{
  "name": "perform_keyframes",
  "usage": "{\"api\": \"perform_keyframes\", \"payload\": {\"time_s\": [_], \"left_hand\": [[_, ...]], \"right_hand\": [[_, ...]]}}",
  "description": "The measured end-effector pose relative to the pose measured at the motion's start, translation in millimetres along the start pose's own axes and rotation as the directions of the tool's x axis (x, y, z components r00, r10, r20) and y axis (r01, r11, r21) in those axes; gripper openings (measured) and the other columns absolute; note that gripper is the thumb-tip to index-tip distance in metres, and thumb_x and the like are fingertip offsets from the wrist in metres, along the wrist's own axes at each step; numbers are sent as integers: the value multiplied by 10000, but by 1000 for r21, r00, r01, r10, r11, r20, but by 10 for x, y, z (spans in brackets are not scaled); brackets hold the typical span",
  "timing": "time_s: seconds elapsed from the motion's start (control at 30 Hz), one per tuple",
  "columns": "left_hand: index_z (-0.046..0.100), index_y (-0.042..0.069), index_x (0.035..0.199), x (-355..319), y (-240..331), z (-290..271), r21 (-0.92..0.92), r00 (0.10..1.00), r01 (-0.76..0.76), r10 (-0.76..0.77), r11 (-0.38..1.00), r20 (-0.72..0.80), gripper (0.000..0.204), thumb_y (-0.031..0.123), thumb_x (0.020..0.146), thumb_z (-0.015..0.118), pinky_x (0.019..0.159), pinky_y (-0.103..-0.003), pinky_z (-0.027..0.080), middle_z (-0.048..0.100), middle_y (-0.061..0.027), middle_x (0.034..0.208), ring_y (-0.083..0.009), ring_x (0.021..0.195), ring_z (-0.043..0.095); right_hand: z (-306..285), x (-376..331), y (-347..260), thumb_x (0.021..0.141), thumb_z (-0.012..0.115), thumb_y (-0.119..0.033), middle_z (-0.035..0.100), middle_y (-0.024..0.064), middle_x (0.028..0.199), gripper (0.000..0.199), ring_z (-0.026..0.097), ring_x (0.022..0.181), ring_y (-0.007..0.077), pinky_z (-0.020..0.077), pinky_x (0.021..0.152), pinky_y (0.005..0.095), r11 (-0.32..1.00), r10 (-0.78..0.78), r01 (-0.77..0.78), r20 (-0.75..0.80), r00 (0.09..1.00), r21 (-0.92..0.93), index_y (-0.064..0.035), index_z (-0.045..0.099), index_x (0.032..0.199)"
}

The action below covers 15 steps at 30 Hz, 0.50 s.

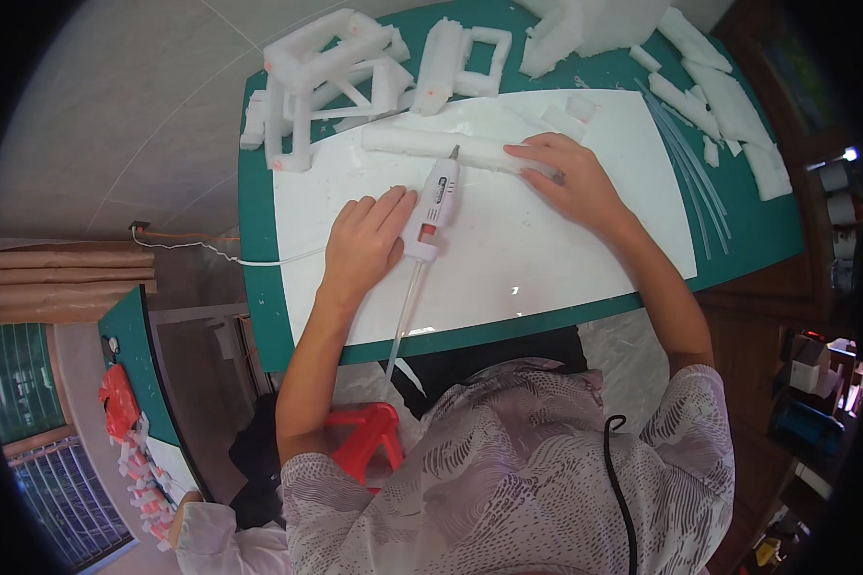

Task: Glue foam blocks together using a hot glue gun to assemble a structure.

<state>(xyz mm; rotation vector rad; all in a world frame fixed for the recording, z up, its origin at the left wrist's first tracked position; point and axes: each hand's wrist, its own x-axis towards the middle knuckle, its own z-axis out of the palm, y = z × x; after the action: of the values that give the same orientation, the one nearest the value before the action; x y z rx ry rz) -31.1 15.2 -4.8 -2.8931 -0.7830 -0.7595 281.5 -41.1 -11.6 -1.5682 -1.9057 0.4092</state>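
A white hot glue gun (pixel 438 196) points away from me, a clear glue stick (pixel 408 311) sticking out of its back end. My left hand (pixel 366 238) is closed about its handle, which the fingers mostly hide. The nozzle tip meets or hovers just over a long white foam strip (pixel 412 142) lying across the white board (pixel 508 254); contact is hard to tell. Farther right, my right hand (pixel 571 182) grips the strip's right end, with fingers over the top and thumb on the near side.
Glued foam frames (pixel 321 57) stand at the far left, beside another foam piece (pixel 438 67). Loose foam slabs (pixel 724 101) and spare glue sticks (pixel 690 163) lie right on the green table (pixel 767 235). A white cord (pixel 268 263) runs left. A red stool (pixel 364 431) stands below; another person's sleeve (pixel 225 537) shows lower left.
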Motion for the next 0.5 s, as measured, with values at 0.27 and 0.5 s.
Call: {"api": "perform_keyframes", "payload": {"time_s": [0.27, 0.5], "left_hand": [[640, 51, 1175, -7, -12, 3, 28, 999, -6, 5, 1000, 32, 575, 7, 609, 728, 701, -348, 451, 648, -65, 1160, -220, 794, 573], [637, 53, 1193, -8, -4, -9, 31, 999, 7, -8, 1000, 52, 572, 32, 629, 735, 707, -345, 446, 649, -61, 1170, -217, 797, 570]], "right_hand": [[-18, 12, -32, 928, 654, -142, 635, 137, 1198, 333, 621, 1038, 267, 541, 834, 329, 999, 10, -10, -6, 1000, 33, -209, 704, 1250], [-15, 6, -48, 882, 673, -92, 651, 123, 1176, 357, 632, 1042, 269, 527, 862, 330, 998, 34, -34, -8, 999, 59, -167, 709, 1229]]}}
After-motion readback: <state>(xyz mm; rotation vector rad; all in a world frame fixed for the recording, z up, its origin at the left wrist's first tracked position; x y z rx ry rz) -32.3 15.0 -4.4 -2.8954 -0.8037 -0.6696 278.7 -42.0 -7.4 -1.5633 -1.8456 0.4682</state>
